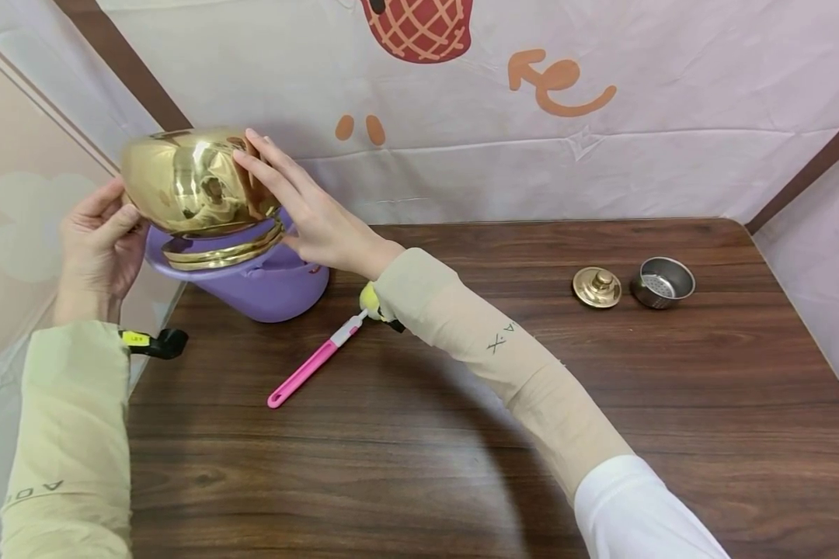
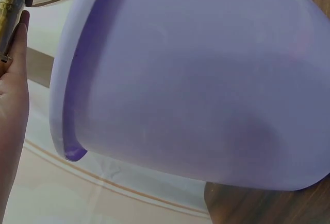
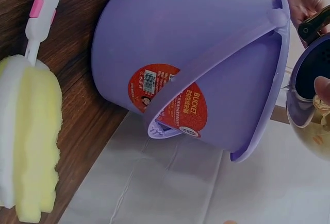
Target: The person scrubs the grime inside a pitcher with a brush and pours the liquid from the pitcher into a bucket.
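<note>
A shiny gold teapot (image 1: 196,182) is tipped over the purple bucket (image 1: 273,295), its rim low and its rounded body uppermost. My left hand (image 1: 101,241) grips it at the left side, thumb and fingers at the handle. On the opposite side my right hand (image 1: 322,221) holds the pot, fingers laid along the outside and thumb near the rim. The right wrist view shows part of the teapot (image 3: 309,116) beyond the bucket's rim. No liquid can be made out, and most of the bucket's inside is hidden.
A sponge brush with a pink handle (image 1: 304,376) lies before the bucket; its yellow sponge (image 3: 38,136) is partly behind my right sleeve. Farther right on the wooden table (image 1: 461,450) are a gold lid (image 1: 597,287) and a perforated metal strainer (image 1: 663,283). Fabric walls stand behind and left.
</note>
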`<state>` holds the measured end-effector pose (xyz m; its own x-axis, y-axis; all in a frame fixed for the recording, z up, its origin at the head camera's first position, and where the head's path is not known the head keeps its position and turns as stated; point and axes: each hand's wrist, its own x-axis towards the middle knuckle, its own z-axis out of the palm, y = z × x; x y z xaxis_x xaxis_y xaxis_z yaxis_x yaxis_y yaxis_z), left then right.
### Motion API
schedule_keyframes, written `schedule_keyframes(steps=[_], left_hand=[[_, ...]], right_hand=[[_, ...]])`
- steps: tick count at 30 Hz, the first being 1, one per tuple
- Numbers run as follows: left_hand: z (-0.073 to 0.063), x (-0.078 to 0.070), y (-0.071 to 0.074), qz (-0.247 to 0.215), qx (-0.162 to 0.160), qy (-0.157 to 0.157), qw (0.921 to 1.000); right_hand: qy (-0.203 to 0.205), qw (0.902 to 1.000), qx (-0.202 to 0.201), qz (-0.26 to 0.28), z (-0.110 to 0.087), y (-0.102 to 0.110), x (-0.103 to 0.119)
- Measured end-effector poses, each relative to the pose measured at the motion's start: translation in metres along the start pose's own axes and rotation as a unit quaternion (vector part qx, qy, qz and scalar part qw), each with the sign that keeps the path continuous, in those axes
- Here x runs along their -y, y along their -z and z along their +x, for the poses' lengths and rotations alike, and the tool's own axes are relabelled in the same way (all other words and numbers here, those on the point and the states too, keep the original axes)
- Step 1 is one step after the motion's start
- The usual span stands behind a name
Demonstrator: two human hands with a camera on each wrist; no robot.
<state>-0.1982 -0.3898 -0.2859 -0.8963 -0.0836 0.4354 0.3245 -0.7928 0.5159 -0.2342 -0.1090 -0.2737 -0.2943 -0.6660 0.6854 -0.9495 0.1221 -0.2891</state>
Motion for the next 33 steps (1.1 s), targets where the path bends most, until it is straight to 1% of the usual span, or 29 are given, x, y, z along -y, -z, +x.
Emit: schedule_keyframes(steps=[3, 8, 10, 14, 17, 20, 23, 25, 27, 28, 30, 33], left_hand=[[0.0, 0.0, -0.001, -0.004, -0.005, 0.0, 1.0], [0.0, 0.0, -0.002, -0.004, -0.005, 0.003, 1.0], [0.0, 0.0, -0.003, 0.004, -0.003, 0.006, 1.0], [-0.001, -0.001, -0.008, 0.033, -0.005, 0.013, 0.9994], [0.001, -0.002, -0.014, 0.048, -0.009, 0.02, 0.9986], [0.004, -0.002, -0.02, 0.056, -0.009, 0.021, 0.9982], [0.005, -0.002, -0.025, 0.072, -0.008, 0.011, 0.9973], [0.006, -0.003, -0.027, 0.086, -0.013, 0.006, 0.9962], [0.006, -0.003, -0.029, 0.104, -0.018, -0.001, 0.9944], [0.006, -0.004, -0.03, 0.107, -0.021, 0.001, 0.994], [0.006, -0.005, -0.031, 0.106, -0.029, 0.011, 0.9939], [0.005, -0.007, -0.033, 0.098, -0.031, 0.03, 0.9943]], right_hand=[[-0.001, 1.0, 0.001, 0.002, 0.0, 0.001, 0.001], [0.01, 0.9998, -0.01, 0.01, -0.001, 0.001, -0.001], [0.014, 0.9996, -0.016, 0.017, -0.002, 0.001, -0.002], [0.009, 0.9994, -0.025, 0.022, -0.003, 0.002, -0.004], [-0.016, 0.999, -0.023, 0.035, -0.003, 0.005, -0.002], [-0.045, 0.9971, -0.025, 0.055, -0.002, 0.008, 0.0], [-0.063, 0.9945, -0.034, 0.077, 0.0, 0.011, 0.002], [-0.081, 0.9917, -0.037, 0.093, 0.001, 0.013, 0.003], [-0.106, 0.9887, -0.034, 0.1, 0.002, 0.015, 0.004], [-0.121, 0.9868, -0.031, 0.103, 0.002, 0.016, 0.004], [-0.159, 0.9815, -0.014, 0.105, 0.003, 0.018, 0.004], [-0.206, 0.9724, 0.005, 0.11, 0.002, 0.02, 0.005]])
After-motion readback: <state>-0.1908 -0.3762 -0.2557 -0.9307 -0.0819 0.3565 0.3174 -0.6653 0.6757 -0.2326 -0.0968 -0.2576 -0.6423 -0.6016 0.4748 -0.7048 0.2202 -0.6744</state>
